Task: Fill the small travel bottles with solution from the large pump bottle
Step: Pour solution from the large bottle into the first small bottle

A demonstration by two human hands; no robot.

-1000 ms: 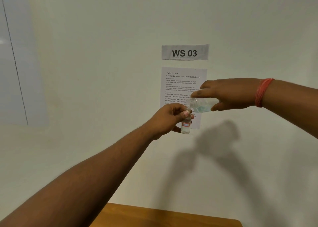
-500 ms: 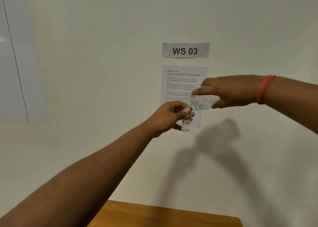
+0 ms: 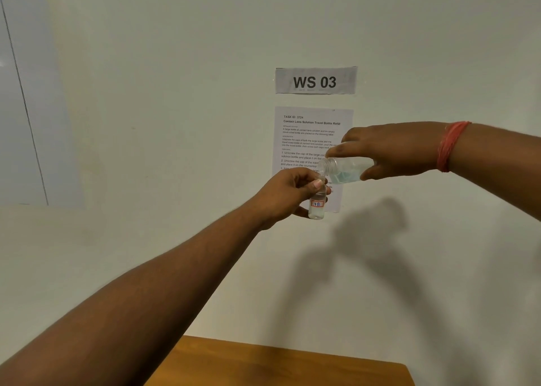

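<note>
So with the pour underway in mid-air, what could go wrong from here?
1. The small travel bottle has a narrow mouth; the tipped large bottle could overshoot and spill.
2. Both are held high above the wooden table, so drips would likely fall far.
3. The left hand grips only the small bottle's upper part, so it may slip.

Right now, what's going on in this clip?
A person is pouring from one bottle into another, held up in front of a wall. The right hand grips a clear large bottle tipped nearly on its side, its open mouth right above the neck of a small bottle. The left hand pinches that small bottle upright near its top. It carries a red-edged label and shows some clear liquid at the bottom. A wooden table lies below, and an instruction sheet hangs behind.
</note>
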